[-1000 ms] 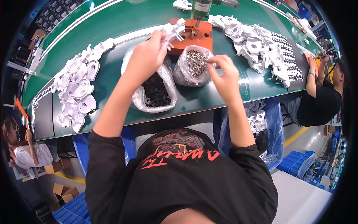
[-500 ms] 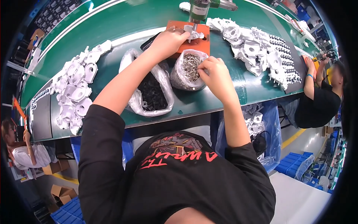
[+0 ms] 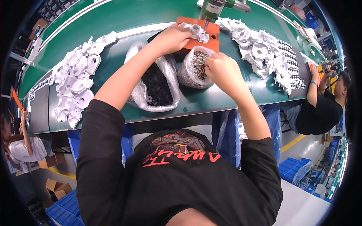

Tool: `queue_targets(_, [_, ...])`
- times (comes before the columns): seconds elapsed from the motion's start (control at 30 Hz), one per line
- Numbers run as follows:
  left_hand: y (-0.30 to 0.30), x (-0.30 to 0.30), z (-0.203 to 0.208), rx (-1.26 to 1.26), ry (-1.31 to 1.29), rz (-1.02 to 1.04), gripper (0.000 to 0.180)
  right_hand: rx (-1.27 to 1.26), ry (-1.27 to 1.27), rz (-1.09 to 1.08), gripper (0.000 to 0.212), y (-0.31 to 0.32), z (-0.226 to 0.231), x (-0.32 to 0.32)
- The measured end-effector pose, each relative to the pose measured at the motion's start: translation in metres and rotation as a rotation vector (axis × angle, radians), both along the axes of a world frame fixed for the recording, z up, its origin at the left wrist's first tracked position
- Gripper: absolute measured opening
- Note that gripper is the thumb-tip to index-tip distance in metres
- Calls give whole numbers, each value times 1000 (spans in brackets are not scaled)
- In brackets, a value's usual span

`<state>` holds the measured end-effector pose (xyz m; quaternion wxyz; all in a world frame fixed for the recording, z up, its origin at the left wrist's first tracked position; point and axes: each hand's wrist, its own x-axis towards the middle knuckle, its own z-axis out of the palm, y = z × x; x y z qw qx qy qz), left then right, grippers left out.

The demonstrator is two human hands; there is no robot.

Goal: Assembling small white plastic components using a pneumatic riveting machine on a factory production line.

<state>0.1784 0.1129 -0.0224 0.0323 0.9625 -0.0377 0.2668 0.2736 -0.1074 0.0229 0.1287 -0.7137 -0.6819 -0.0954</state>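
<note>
My left hand (image 3: 174, 39) reaches to the orange plate (image 3: 213, 44), its fingers closed on the left end of a white plastic part (image 3: 197, 31) that rests there. A green power screwdriver (image 3: 212, 9) points its tip down just behind the part; whether they touch I cannot tell. My right hand (image 3: 223, 69) is at the right rim of a clear plastic bag of metal screws (image 3: 198, 64), fingertips pinched together among them. What that pinch holds is hidden. Left of this bag, another clear bag holds small black parts (image 3: 158, 86).
White plastic parts are heaped at left (image 3: 79, 79) and right (image 3: 254, 49) on the green table (image 3: 196, 101). Rows of small dark pieces (image 3: 290, 62) lie beside the right heap. A co-worker (image 3: 320, 109) sits at far right, another person (image 3: 26, 145) at far left. Blue bins (image 3: 294, 168) stand on the floor.
The white part has shifted left on the plate and turned, away from under the screwdriver tip. My right fingers have pushed farther in among the screws. The whole view has shifted slightly.
</note>
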Motion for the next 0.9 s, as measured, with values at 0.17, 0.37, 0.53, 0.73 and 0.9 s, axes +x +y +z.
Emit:
queue_targets(0.17, [-35,-58,34,-381,5,95,24,-17,19,42,7,3,-2,5])
queue_targets(0.37, [-66,-149,50,-603,416,234,22,-31,165,64,6,4,6,8])
queue_targets(0.53, [-81,-189,28,-365,289,393,21,-50,246,35,10,6,8,6])
queue_targets(0.73, [-80,-178,25,-336,266,542,17,-20,296,42,11,5,7,8])
queue_targets(0.9, [-78,-164,12,-196,231,543,18,63,367,72,9,2,5,9])
